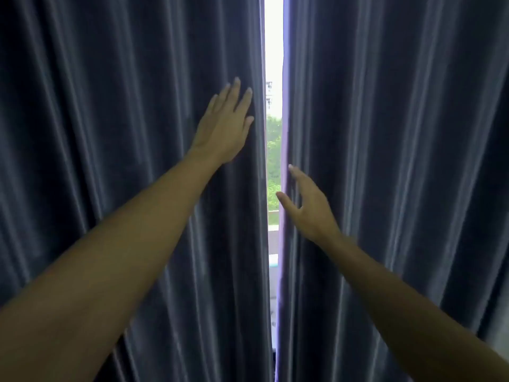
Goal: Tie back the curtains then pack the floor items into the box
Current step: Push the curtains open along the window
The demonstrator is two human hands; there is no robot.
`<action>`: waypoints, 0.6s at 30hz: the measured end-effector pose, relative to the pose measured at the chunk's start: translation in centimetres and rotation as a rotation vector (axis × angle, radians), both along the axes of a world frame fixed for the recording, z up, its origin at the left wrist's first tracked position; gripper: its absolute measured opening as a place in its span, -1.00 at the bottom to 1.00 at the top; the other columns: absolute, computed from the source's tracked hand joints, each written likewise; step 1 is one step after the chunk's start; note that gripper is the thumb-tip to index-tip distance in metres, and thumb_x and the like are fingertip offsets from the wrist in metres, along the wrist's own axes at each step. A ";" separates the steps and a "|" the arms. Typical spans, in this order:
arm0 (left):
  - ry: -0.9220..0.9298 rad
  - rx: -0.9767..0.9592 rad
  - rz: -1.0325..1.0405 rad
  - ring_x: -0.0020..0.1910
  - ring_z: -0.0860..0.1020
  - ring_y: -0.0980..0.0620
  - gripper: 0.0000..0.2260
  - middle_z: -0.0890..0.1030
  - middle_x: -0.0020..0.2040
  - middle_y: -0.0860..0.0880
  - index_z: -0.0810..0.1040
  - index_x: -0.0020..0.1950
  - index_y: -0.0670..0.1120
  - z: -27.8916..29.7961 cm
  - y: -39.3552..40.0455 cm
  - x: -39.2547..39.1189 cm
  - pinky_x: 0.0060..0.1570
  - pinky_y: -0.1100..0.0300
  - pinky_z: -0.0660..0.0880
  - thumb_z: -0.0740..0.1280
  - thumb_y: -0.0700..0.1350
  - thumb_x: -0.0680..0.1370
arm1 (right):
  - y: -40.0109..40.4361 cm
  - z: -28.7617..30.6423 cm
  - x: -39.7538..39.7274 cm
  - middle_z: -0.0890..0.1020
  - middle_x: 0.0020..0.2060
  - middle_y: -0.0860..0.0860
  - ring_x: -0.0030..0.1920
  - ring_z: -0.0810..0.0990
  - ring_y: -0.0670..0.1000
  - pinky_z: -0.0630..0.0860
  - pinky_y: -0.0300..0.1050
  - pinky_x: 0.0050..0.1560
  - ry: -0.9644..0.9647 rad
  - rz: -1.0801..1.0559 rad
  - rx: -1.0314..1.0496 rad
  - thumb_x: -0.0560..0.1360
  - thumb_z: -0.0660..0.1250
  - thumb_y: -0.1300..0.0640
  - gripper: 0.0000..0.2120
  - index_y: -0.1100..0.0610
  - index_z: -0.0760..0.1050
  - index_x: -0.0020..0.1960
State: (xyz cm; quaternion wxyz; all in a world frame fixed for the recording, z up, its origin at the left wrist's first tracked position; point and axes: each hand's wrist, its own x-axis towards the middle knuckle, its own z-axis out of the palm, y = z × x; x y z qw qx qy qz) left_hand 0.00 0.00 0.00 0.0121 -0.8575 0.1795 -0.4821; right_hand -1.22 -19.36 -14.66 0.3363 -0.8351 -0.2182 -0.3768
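Head view — left hand [224, 125] flat on left curtain [110, 133], fingers straight.

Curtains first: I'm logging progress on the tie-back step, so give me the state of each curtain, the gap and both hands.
Left curtain: hanging loose, untied, inner edge at the gap.
Right curtain: hanging loose, untied, inner edge at the gap.
Gap: a narrow slit, daylight and greenery showing through.
Left hand: open, fingers straight, flat against the left curtain.
Right hand: open, fingers reaching at the right curtain's inner edge; no grip visible.
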 end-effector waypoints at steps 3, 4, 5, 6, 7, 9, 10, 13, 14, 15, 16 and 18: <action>-0.147 0.044 -0.066 0.55 0.02 -0.15 -0.55 0.04 0.56 -0.20 0.09 0.55 -0.15 2.8 -1.6 1.1 0.50 -0.05 0.01 0.01 -0.08 0.67 | 2.3 1.1 2.0 0.38 0.43 -0.03 0.43 0.33 -0.07 0.31 -0.06 0.42 -0.141 0.082 0.061 0.58 0.26 -0.06 -0.47 0.08 0.26 0.48; -0.182 0.070 -0.076 0.55 0.01 -0.14 -0.56 0.04 0.56 -0.20 0.10 0.55 -0.15 3.6 -2.4 1.4 0.51 -0.05 0.00 0.01 -0.08 0.67 | 3.3 1.3 2.5 0.38 0.43 -0.05 0.42 0.33 -0.10 0.32 -0.09 0.41 -0.156 0.109 0.082 0.58 0.27 -0.04 -0.47 0.07 0.26 0.49; -0.210 0.084 -0.065 0.55 0.00 -0.14 -0.56 0.04 0.56 -0.20 0.10 0.55 -0.15 4.1 -3.0 2.1 0.51 -0.05 0.00 0.01 -0.09 0.68 | 4.0 1.3 3.5 0.36 0.44 -0.08 0.43 0.31 -0.15 0.30 -0.15 0.42 -0.166 0.151 0.128 0.57 0.28 -0.05 -0.45 0.06 0.24 0.50; -0.229 0.088 -0.051 0.55 -0.01 -0.14 -0.56 0.04 0.56 -0.20 0.10 0.55 -0.16 4.7 -3.5 2.7 0.52 -0.05 -0.01 0.02 -0.09 0.67 | 4.5 1.3 4.4 0.31 0.45 -0.13 0.43 0.27 -0.20 0.25 -0.25 0.42 -0.155 0.188 0.185 0.55 0.30 -0.06 -0.40 0.03 0.19 0.52; -0.241 0.092 -0.024 0.56 -0.03 -0.13 -0.55 0.03 0.56 -0.21 0.10 0.54 -0.17 5.0 -3.8 3.4 0.52 -0.05 -0.02 0.04 -0.08 0.67 | 4.9 1.1 5.4 0.25 0.47 -0.19 0.45 0.21 -0.26 0.19 -0.35 0.41 -0.132 0.232 0.232 0.53 0.33 -0.08 -0.34 -0.01 0.13 0.53; -0.258 0.141 0.069 0.56 -0.05 -0.13 -0.53 0.01 0.57 -0.20 0.10 0.54 -0.19 5.1 -4.3 4.9 0.52 -0.04 -0.06 0.04 -0.04 0.67 | 5.6 0.2 7.3 0.11 0.50 -0.25 0.47 0.09 -0.30 0.09 -0.42 0.40 -0.068 0.323 0.273 0.47 0.38 -0.17 -0.17 -0.07 -0.03 0.55; -0.269 0.186 0.123 0.56 -0.06 -0.13 -0.51 0.00 0.57 -0.20 0.10 0.54 -0.20 5.1 -4.6 5.6 0.52 -0.04 -0.07 0.04 0.00 0.66 | 6.0 -0.3 8.3 0.05 0.52 -0.25 0.49 0.04 -0.28 0.08 -0.37 0.42 -0.052 0.351 0.258 0.44 0.36 -0.24 -0.10 -0.09 -0.10 0.56; -0.288 0.307 0.270 0.55 -0.03 -0.14 -0.44 0.03 0.56 -0.20 0.10 0.54 -0.21 5.0 -4.9 8.3 0.50 -0.07 -0.10 0.03 0.11 0.64 | 7.1 -1.5 11.1 -0.12 0.55 -0.19 0.53 -0.11 -0.18 0.07 -0.14 0.47 -0.083 0.326 0.172 0.46 0.23 -0.35 -0.09 -0.14 -0.28 0.54; -0.290 0.330 0.317 0.55 -0.02 -0.14 -0.42 0.04 0.56 -0.21 0.09 0.54 -0.21 4.9 -4.8 9.2 0.49 -0.08 -0.12 0.02 0.13 0.64 | 7.5 -1.8 12.0 -0.16 0.55 -0.15 0.54 -0.14 -0.15 0.08 -0.09 0.48 -0.111 0.318 0.155 0.50 0.17 -0.33 -0.16 -0.15 -0.31 0.53; -0.294 0.343 0.365 0.55 -0.01 -0.14 -0.40 0.05 0.56 -0.21 0.07 0.54 -0.21 4.8 -4.6 10.0 0.48 -0.08 -0.14 0.02 0.15 0.63 | 7.9 -1.9 12.6 -0.17 0.56 -0.10 0.54 -0.16 -0.12 0.09 -0.05 0.50 -0.142 0.320 0.144 0.55 0.10 -0.29 -0.24 -0.16 -0.32 0.52; -0.292 0.344 0.414 0.55 0.01 -0.14 -0.38 0.06 0.56 -0.21 0.06 0.54 -0.21 4.7 -4.2 10.8 0.48 -0.09 -0.16 0.02 0.16 0.62 | 8.4 -2.1 13.2 -0.18 0.56 -0.05 0.55 -0.17 -0.09 0.07 -0.01 0.51 -0.164 0.334 0.135 0.59 0.03 -0.24 -0.32 -0.17 -0.33 0.52; -0.291 0.343 0.476 0.55 0.00 -0.13 -0.37 0.06 0.56 -0.21 0.05 0.55 -0.21 4.6 -3.3 11.6 0.47 -0.11 -0.16 0.03 0.16 0.61 | 9.5 -2.3 14.1 -0.17 0.56 0.00 0.55 -0.20 -0.04 0.00 0.07 0.53 -0.185 0.371 0.117 0.63 -0.06 -0.14 -0.42 -0.14 -0.31 0.52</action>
